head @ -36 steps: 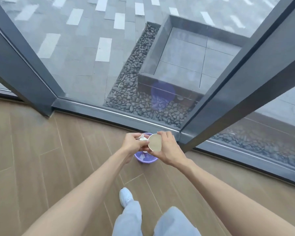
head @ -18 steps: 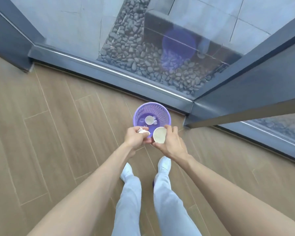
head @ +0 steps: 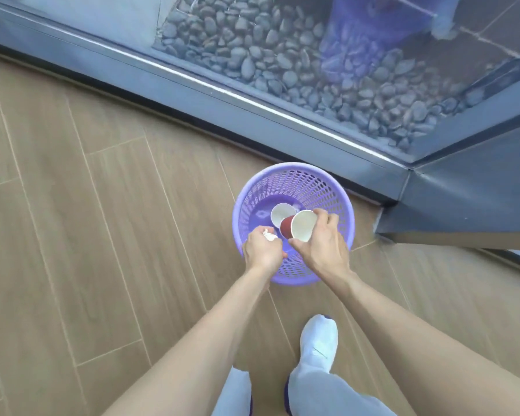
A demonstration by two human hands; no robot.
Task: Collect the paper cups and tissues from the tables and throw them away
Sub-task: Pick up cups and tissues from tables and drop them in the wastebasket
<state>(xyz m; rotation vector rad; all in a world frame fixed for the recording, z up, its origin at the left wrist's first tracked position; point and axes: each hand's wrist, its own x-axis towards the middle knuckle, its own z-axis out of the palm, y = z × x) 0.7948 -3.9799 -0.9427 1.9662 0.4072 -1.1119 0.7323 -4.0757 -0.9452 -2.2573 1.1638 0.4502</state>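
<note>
wood-plank floor by the glass wall carries a purple perforated plastic bin (head: 293, 175) at frame centre; above it, right hand (head: 323, 246) grip grasps a red paper cup (head: 297, 226), left hand (head: 261, 250) clenched around white crumpled tissue (head: 268, 235); releasing near the rim could spill either onto the floor.

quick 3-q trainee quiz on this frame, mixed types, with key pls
1. True or false: the red paper cup in the right hand already lies on the bottom of the purple basket.
2. What does the left hand hold? A) crumpled tissue B) a spoon C) nothing
3. Fill in: inside the basket lies another ____.

Key:
1. false, it is held over the basket
2. A, the tissue
3. cup
</note>
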